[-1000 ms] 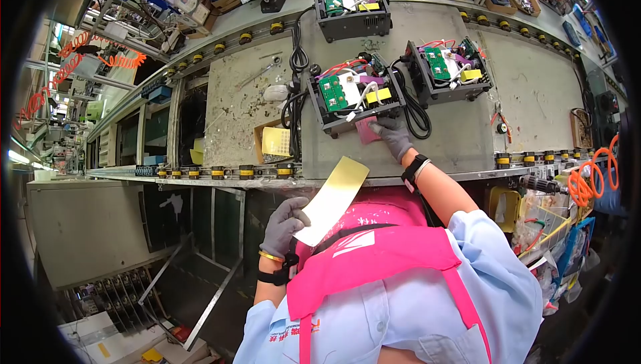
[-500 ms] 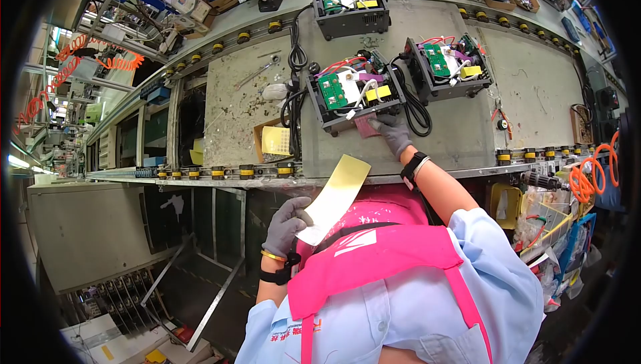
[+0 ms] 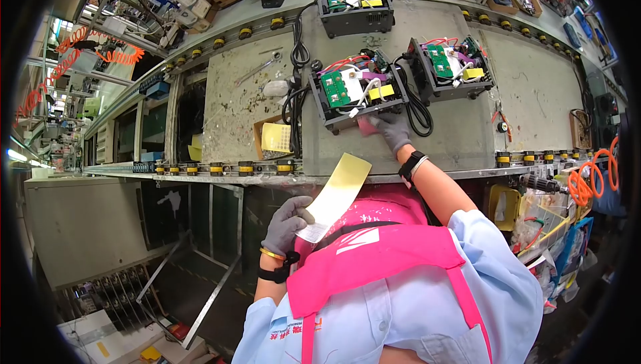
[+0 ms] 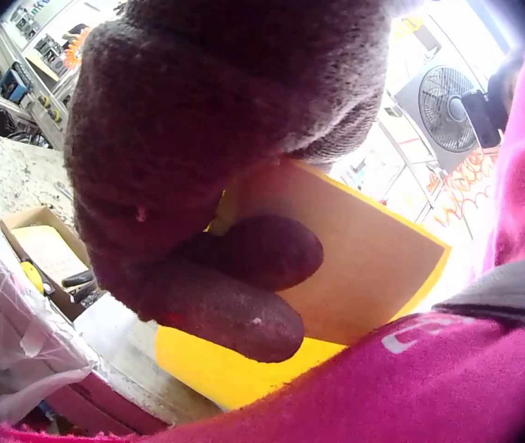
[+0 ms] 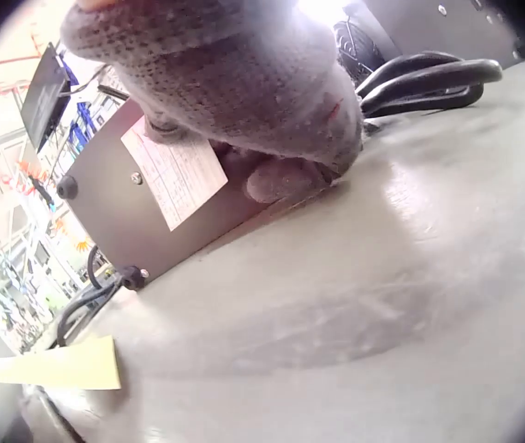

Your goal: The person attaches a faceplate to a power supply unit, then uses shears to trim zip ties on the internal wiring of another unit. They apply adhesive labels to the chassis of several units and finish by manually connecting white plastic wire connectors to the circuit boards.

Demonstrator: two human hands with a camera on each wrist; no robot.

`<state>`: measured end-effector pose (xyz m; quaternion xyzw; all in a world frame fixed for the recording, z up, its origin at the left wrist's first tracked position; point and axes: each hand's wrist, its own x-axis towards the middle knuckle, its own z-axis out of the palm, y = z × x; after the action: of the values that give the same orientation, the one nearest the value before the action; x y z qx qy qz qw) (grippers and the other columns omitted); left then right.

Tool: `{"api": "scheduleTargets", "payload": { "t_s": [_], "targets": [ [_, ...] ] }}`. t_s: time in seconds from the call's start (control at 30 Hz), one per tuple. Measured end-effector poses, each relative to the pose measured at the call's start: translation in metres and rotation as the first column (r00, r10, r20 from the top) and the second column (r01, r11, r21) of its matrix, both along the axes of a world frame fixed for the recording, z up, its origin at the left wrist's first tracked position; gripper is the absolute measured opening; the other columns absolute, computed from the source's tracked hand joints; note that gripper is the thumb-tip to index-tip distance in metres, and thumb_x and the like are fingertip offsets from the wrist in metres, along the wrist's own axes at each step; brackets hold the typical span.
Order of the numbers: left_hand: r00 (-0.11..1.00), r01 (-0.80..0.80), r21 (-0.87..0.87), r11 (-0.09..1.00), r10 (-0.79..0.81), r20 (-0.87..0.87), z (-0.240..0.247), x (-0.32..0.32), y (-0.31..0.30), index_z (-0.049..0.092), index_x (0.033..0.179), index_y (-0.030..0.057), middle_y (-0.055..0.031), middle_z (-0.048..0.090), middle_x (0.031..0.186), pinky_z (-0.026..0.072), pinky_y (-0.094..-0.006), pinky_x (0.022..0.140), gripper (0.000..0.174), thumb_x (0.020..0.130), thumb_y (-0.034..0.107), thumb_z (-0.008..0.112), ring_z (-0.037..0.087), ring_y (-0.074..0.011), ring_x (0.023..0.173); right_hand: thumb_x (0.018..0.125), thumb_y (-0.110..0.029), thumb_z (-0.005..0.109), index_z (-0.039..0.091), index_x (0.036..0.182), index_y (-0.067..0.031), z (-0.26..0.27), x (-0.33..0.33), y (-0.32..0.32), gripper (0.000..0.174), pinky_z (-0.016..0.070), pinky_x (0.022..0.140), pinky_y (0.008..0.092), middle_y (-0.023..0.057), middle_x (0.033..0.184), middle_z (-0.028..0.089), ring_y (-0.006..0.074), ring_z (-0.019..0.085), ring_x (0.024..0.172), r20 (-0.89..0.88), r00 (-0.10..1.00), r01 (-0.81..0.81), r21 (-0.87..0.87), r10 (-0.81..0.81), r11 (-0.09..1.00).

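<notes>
My gloved left hand (image 3: 286,222) pinches one end of a long, slightly bent yellow sheet (image 3: 342,184) in front of the pink apron. The two fingertips on this sheet (image 4: 373,249) show up close in the left wrist view. At the nearest black device (image 3: 360,93), which has its electronics exposed, my gloved right hand (image 3: 395,131) holds a small pinkish label (image 3: 366,125) by the front panel. Printed lines show on the label (image 5: 179,175), which overlaps the dark panel (image 5: 106,208) in the right wrist view. The glove hides one of its corners.
Two similar devices stand on the bench, one behind (image 3: 355,13) and one to the right (image 3: 451,70). Black cables (image 3: 417,107) lie between the units. A shallow box with a yellow dotted sheet (image 3: 276,138) sits left. Rollers line the bench's front edge.
Less of the pinkish label shows beside the right hand than a second ago, and it lies closer to the panel. The yellow sheet's tip has shifted slightly right; the left hand still holds it.
</notes>
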<state>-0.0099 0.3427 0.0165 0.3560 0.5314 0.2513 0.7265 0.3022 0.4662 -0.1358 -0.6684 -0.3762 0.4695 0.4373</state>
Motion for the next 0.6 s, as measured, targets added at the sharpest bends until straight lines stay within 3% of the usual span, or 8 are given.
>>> {"api": "scheduleTargets", "payload": {
  "t_s": [0.07, 0.13, 0.23, 0.3, 0.33, 0.47, 0.5, 0.6],
  "targets": [
    [1.000, -0.008, -0.015, 1.000, 0.007, -0.012, 0.000, -0.002, -0.001, 0.048, 0.124, -0.0043, -0.0145, 0.060, 0.101, 0.0455, -0.0251, 0.083, 0.060, 0.064, 0.000, 0.051, 0.058, -0.0178, 0.093, 0.076, -0.032, 0.072, 0.069, 0.095, 0.0007, 0.009, 0.003, 0.002, 0.038, 0.0465, 0.073, 0.0311, 0.0130, 0.088, 0.069, 0.0198, 0.063, 0.079, 0.213, 0.970, -0.093, -0.116, 0.117, 0.989],
    [0.996, -0.056, -0.040, 0.998, 0.058, 0.063, 0.003, -0.005, -0.003, 0.045, 0.127, -0.0037, -0.0172, 0.055, 0.114, 0.0419, -0.0287, 0.093, 0.063, 0.065, 0.000, 0.053, 0.054, -0.0212, 0.106, 0.078, -0.030, 0.069, 0.068, 0.093, 0.0017, 0.019, 0.011, 0.006, 0.036, 0.0471, 0.071, 0.0314, 0.0130, 0.087, 0.069, 0.0201, 0.064, 0.078, 0.431, 0.852, -0.183, -0.287, 0.297, 0.940],
    [0.990, -0.099, -0.073, 0.992, 0.106, 0.090, 0.014, -0.011, -0.011, 0.040, 0.133, -0.0025, -0.0178, 0.052, 0.122, 0.0394, -0.0319, 0.098, 0.065, 0.070, 0.000, 0.055, 0.052, -0.0232, 0.113, 0.081, -0.027, 0.067, 0.069, 0.094, -0.0012, 0.021, 0.027, -0.002, 0.029, 0.0475, 0.069, 0.0316, 0.0079, 0.084, 0.069, 0.0183, 0.062, 0.074, 0.426, 0.747, -0.410, -0.308, 0.510, 0.858],
    [0.975, -0.116, -0.146, 0.983, 0.140, 0.172, 0.009, -0.023, -0.018, 0.032, 0.138, -0.0011, -0.0211, 0.050, 0.125, 0.0376, -0.0349, 0.102, 0.074, 0.072, 0.004, 0.064, 0.050, -0.0273, 0.117, 0.081, -0.026, 0.067, 0.069, 0.096, -0.0019, 0.023, 0.027, -0.011, 0.028, 0.0482, 0.069, 0.0303, 0.0067, 0.087, 0.069, 0.0167, 0.061, 0.072, 0.121, 0.881, -0.457, -0.037, 0.458, 0.889],
    [0.961, -0.143, -0.167, 0.976, 0.177, 0.213, 0.009, -0.025, -0.022, 0.032, 0.138, -0.0003, -0.0210, 0.052, 0.123, 0.0402, -0.0348, 0.099, 0.072, 0.073, 0.003, 0.064, 0.052, -0.0276, 0.114, 0.082, -0.026, 0.067, 0.069, 0.097, -0.0022, 0.024, 0.026, -0.014, 0.028, 0.0486, 0.068, 0.0296, 0.0060, 0.088, 0.069, 0.0159, 0.061, 0.071, -0.050, 0.895, -0.437, 0.098, 0.443, 0.894],
    [0.886, -0.197, -0.249, 0.948, 0.281, 0.368, 0.011, -0.031, -0.026, 0.036, 0.136, 0.0029, -0.0195, 0.056, 0.115, 0.0499, -0.0343, 0.088, 0.063, 0.078, 0.000, 0.061, 0.060, -0.0274, 0.102, 0.082, -0.025, 0.066, 0.070, 0.098, -0.0051, 0.001, 0.020, -0.001, 0.025, 0.0448, 0.057, 0.0234, 0.0008, 0.082, 0.066, 0.0074, 0.057, 0.067, -0.277, 0.912, -0.316, -0.009, 0.301, 0.949],
    [0.864, -0.199, -0.265, 0.943, 0.296, 0.407, 0.011, -0.032, -0.026, 0.038, 0.134, 0.0037, -0.0189, 0.058, 0.114, 0.0522, -0.0342, 0.085, 0.060, 0.079, -0.001, 0.061, 0.062, -0.0269, 0.099, 0.082, -0.025, 0.066, 0.070, 0.097, -0.0064, -0.003, 0.019, 0.001, 0.024, 0.0435, 0.054, 0.0221, 0.0019, 0.076, 0.064, 0.0070, 0.056, 0.065, -0.238, 0.928, -0.308, -0.059, 0.286, 0.950],
    [0.864, -0.318, -0.224, 0.921, 0.379, 0.331, 0.011, -0.026, -0.027, 0.043, 0.128, 0.0049, -0.0176, 0.058, 0.112, 0.0546, -0.0342, 0.079, 0.051, 0.080, -0.003, 0.060, 0.063, -0.0256, 0.094, 0.084, -0.023, 0.062, 0.068, 0.100, -0.0059, -0.008, 0.018, 0.008, 0.024, 0.0424, 0.052, 0.0222, 0.0024, 0.076, 0.065, 0.0087, 0.056, 0.061, -0.137, 0.962, -0.266, -0.287, 0.235, 0.920]
  ]
}}
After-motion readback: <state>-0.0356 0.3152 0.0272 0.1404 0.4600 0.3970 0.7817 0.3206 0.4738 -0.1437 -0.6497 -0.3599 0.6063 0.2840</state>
